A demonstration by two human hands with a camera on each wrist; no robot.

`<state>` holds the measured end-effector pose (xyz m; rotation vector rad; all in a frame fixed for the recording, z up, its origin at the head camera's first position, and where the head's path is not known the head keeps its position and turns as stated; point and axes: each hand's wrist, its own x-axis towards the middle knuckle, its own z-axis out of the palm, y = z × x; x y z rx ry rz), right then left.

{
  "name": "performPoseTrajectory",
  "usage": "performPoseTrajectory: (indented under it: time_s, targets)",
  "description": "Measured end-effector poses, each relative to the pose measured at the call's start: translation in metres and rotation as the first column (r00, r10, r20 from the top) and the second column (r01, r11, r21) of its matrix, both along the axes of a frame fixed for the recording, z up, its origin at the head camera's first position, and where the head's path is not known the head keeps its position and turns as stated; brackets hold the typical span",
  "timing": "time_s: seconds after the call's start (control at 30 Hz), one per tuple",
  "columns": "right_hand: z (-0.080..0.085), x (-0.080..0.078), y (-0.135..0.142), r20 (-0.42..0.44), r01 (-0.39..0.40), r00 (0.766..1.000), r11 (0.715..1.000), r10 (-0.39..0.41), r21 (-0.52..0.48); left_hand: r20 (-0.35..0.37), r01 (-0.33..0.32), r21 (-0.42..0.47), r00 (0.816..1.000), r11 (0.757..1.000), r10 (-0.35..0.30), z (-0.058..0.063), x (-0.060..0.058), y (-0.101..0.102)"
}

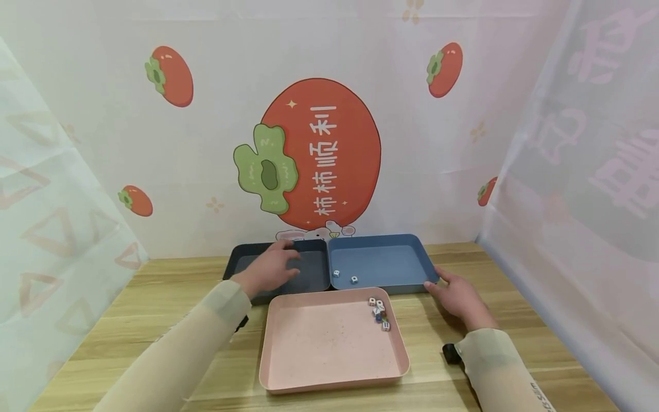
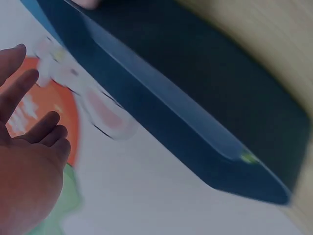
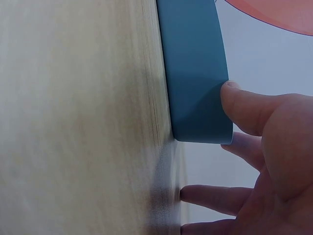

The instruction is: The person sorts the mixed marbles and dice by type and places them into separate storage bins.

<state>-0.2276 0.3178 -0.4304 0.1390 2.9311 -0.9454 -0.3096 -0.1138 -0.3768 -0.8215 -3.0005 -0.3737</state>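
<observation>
I can see the left hand (image 1: pixel 273 268) over the dark tray (image 1: pixel 315 269), its fingers parted, slightly bent and holding nothing, while the right hand (image 1: pixel 458 296) touches the near right corner of the blue tray (image 1: pixel 386 261) with thumb and index finger, the other fingers spread and gripping nothing; two white dice (image 1: pixel 354 280) sit in that tray, between the two sets of fingers, and a dice cluster (image 1: pixel 378 309) lies left of the right fingers, in the far right corner of the pink tray (image 1: pixel 321 349)

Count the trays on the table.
3: the dark tray at the back left, the blue tray at the back right, and the pink tray in front.
</observation>
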Motion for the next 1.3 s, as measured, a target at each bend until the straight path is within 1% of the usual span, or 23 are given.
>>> performPoseTrajectory:
  time_s: [0.13,0.27,0.33,0.43,0.53,0.63,0.77,0.9,1.03,1.13,1.27,1.3]
  targets:
    - [-0.001,0.0,0.0,-0.007,0.001,1.0,1.0,-0.001,0.007,0.007,0.032,0.018,0.999,0.999,-0.032,0.002,0.015,0.032]
    - [-0.004,0.0,0.001,-0.014,0.002,1.0,1.0,-0.002,0.009,0.022,0.098,0.046,0.995,0.994,-0.099,0.004,0.029,0.059]
    - [-0.004,0.0,0.002,-0.018,0.002,1.0,1.0,-0.002,0.011,0.018,0.136,0.056,0.99,0.989,-0.137,0.002,0.033,0.071]
    - [-0.005,-0.001,0.002,-0.023,0.003,1.0,1.0,-0.003,0.015,-0.006,0.196,0.053,0.981,0.979,-0.196,-0.004,0.038,0.088]
    - [-0.005,-0.001,0.003,-0.027,0.0,1.0,1.0,0.0,0.022,-0.032,0.247,0.022,0.969,0.969,-0.246,-0.011,0.042,0.103]
    - [-0.005,0.0,0.003,-0.032,-0.003,0.999,1.0,0.004,0.029,-0.044,0.282,-0.007,0.958,0.959,-0.282,-0.018,0.047,0.117]
    - [-0.004,0.0,0.003,-0.035,-0.005,0.999,0.999,0.006,0.031,-0.008,0.277,-0.013,0.961,0.961,-0.277,-0.024,0.051,0.129]
    - [-0.003,0.0,0.004,-0.03,-0.005,1.0,1.0,0.005,0.025,0.032,0.258,-0.017,0.966,0.966,-0.257,-0.031,0.051,0.136]
    - [-0.003,-0.001,0.005,-0.028,0.001,1.0,1.0,-0.001,0.02,0.015,0.275,-0.036,0.961,0.961,-0.275,-0.035,0.05,0.14]
    - [-0.002,-0.002,0.004,-0.024,0.007,1.0,1.0,-0.007,0.018,0.021,0.274,-0.023,0.962,0.962,-0.273,-0.04,0.049,0.141]
    - [-0.001,-0.002,0.002,-0.017,0.013,1.0,1.0,-0.013,0.013,0.056,0.237,0.012,0.97,0.971,-0.237,-0.045,0.049,0.141]
    - [-0.001,-0.002,0.001,-0.016,0.013,1.0,1.0,-0.013,0.015,0.053,0.231,0.009,0.971,0.973,-0.232,-0.046,0.049,0.141]
